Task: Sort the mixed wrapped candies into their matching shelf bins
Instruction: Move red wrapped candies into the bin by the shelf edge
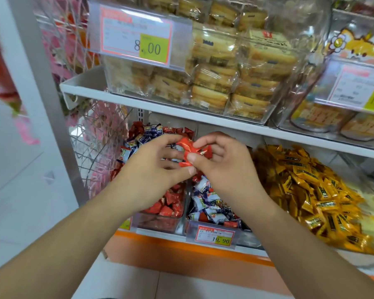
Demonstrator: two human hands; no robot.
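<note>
"8.00", "19.90" on price tags [136,36]

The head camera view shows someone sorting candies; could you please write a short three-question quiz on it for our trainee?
1. True or false: both hands grip red wrapped candies.
2. Which bin lies farthest right? A) red candy bin B) blue-and-white candy bin C) yellow candy bin
3. Fill in: the tag on the upper shelf reads ____.

Key:
1. True: left hand and right hand both pinch them.
2. C, the yellow candy bin.
3. 8.00, on the price tag.

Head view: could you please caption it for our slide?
Both hands hold red wrapped candies above mixed shelf bins.
</note>
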